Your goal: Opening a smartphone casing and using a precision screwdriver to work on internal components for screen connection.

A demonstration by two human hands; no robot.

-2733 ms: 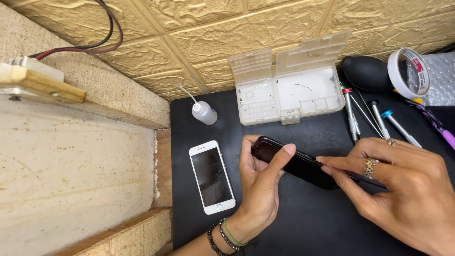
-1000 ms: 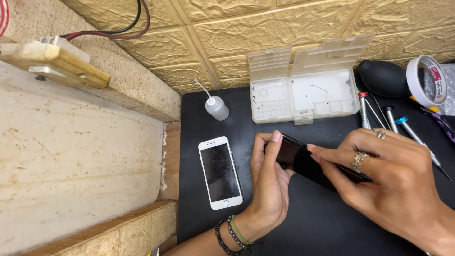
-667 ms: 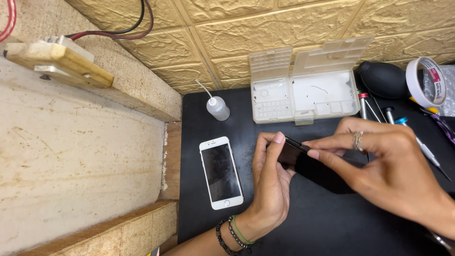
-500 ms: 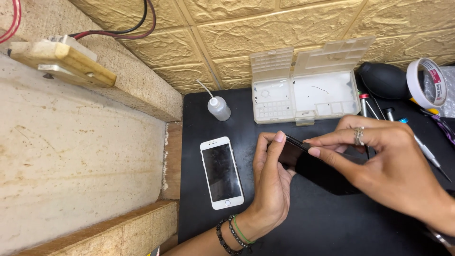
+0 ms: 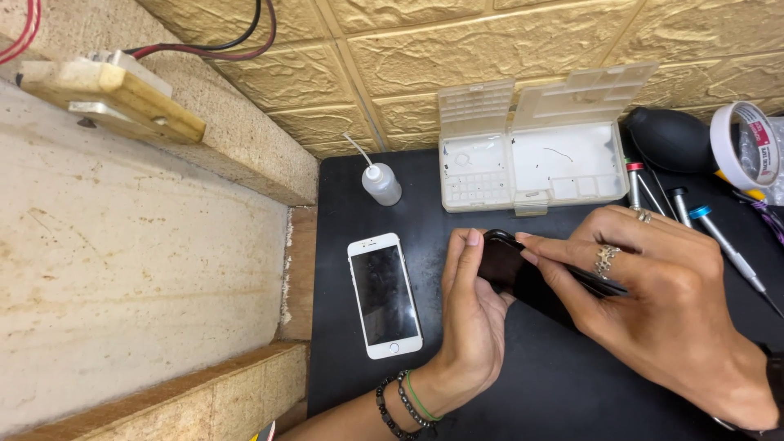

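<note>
A black phone (image 5: pixel 523 278) is held tilted above the black mat (image 5: pixel 392 408), in both my hands. My left hand (image 5: pixel 469 322) cups its near end from below, thumb along its edge. My right hand (image 5: pixel 661 310), with rings on two fingers, pinches the phone's upper edge with fingertips near the top corner; whether it holds a small tool I cannot tell. A white phone (image 5: pixel 384 296) lies face up on the mat, just left of my left hand, untouched.
A clear plastic parts box (image 5: pixel 535 159) stands open at the back of the mat. A small dropper bottle (image 5: pixel 380 184) is left of it. Screwdrivers (image 5: pixel 719 237), a black air blower (image 5: pixel 670 139) and a tape roll (image 5: pixel 739 145) lie at the right. A wooden ledge (image 5: pixel 139 269) borders the left.
My right hand has slid along the black phone toward its top corner near my left thumb. The phone has tipped a little more on edge. The white phone has not moved.
</note>
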